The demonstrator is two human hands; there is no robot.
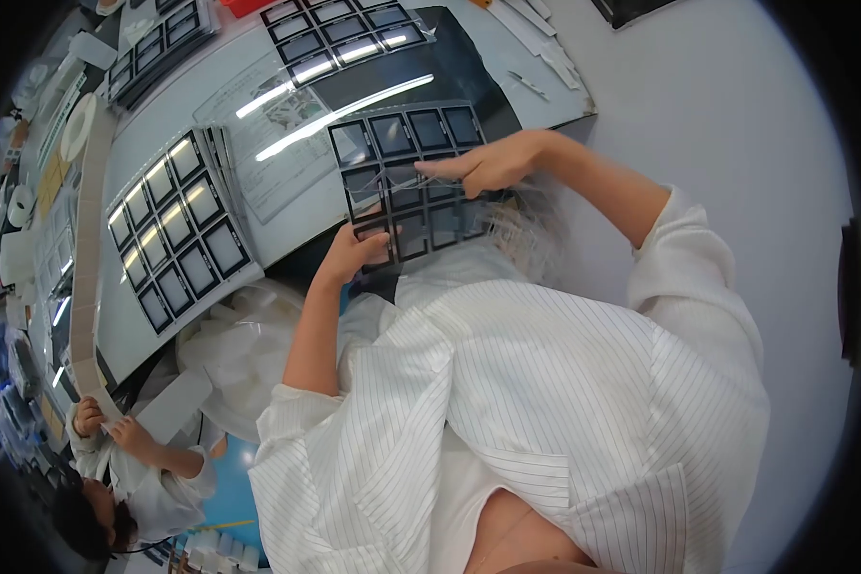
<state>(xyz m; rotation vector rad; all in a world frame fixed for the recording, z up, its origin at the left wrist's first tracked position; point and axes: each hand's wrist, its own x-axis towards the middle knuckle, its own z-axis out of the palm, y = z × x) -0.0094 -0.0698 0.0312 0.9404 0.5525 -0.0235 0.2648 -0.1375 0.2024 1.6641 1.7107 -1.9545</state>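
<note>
Far left: co-worker's hands (105,426), low in view, on a long pale strip of small squares (91,249) that curves up along the desk edge
Left of desk: clear moulded tray of dark square panels (177,234), four rows of three, twelve counted, lying flat on a stack of like trays whose number cannot be told
Top of desk: two further trays of dark squares (340,38), partly cut off, uncounted
Desk: pale grey desk (507,57), a dark mat under the work
Left hand (354,251): grip closed on the lower left edge of the held tray, steadying it, by my judgement
Held item: thin clear sheet tray of dark square panels (416,177), raised and tilted toward the face, likely for checking; about sixteen pockets, some hidden
Right hand (483,167): grip pinched at the tray's right side, fingers flat on its face
Garment: white pinstriped coat (545,383)
</note>
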